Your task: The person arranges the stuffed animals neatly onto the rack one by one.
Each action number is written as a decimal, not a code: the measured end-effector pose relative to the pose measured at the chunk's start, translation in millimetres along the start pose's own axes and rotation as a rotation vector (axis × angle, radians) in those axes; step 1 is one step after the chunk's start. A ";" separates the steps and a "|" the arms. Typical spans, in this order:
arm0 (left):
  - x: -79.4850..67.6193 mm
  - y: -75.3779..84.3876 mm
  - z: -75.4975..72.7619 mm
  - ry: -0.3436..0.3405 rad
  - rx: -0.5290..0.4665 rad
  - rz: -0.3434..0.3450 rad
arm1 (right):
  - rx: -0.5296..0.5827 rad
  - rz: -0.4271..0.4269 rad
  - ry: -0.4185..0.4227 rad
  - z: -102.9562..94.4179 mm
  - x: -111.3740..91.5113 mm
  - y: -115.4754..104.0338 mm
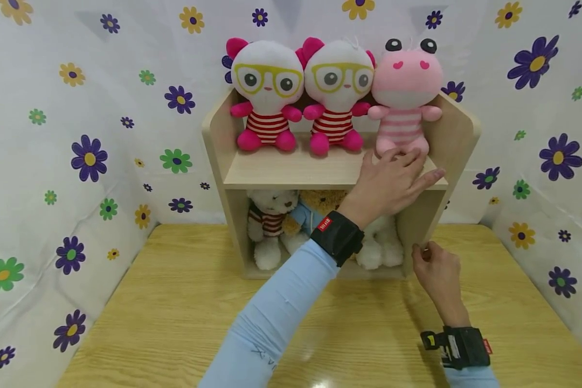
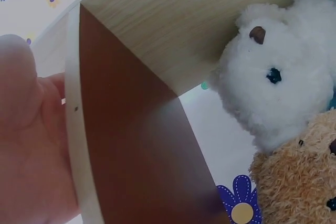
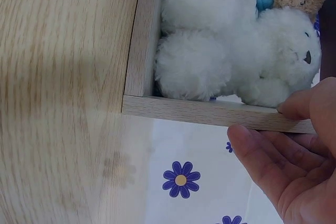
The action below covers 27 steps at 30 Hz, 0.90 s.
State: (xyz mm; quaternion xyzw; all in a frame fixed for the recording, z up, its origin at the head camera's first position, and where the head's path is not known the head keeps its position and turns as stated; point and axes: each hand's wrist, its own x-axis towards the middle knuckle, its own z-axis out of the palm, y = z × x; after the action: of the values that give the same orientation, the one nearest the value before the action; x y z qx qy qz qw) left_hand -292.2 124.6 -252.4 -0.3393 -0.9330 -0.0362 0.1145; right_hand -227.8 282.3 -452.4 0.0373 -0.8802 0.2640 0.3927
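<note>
On the upper board of a small two-tier wooden shelf [image 1: 291, 168] sit two white plush toys, a left one [image 1: 268, 91] and a middle one [image 1: 337, 91], with yellow glasses and striped bodies. Beside them sits a pink plush [image 1: 407, 99] with heart nostrils. My left hand [image 1: 393, 180] lies over the board's front edge, fingers extended at the pink plush's feet. Low down, my right hand [image 1: 436, 269] pinches the front edge of the right side panel [image 3: 210, 113], thumb inside and fingers outside.
Below sit a white bear [image 1: 269, 215] in a striped top, a brown bear [image 1: 315, 207] in blue and another white bear [image 3: 231, 51], partly hidden by my left arm. The shelf stands on a wooden table [image 1: 184, 302] before flower-printed cloth walls [image 1: 140, 108].
</note>
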 end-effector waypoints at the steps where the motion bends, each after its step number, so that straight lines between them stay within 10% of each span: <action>1: 0.7 0.3 0.8 -0.010 -0.010 -0.008 | 0.000 0.006 -0.004 0.0 -0.3 -0.1; 17: 7.8 -5.7 4.6 0.020 -0.005 -0.056 | 0.028 0.019 -0.042 6.7 -1.9 -4.6; 27: -44.4 -2.3 2.9 0.363 -0.140 0.271 | 0.010 -0.001 -0.029 2.4 -2.6 -1.1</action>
State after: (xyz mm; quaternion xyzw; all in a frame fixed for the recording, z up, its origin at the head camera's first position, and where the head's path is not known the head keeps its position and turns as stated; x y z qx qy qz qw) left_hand -261.2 95.5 -265.8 -0.4563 -0.8384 -0.1453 0.2603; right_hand -227.3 279.8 -455.1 0.0437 -0.8845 0.2675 0.3797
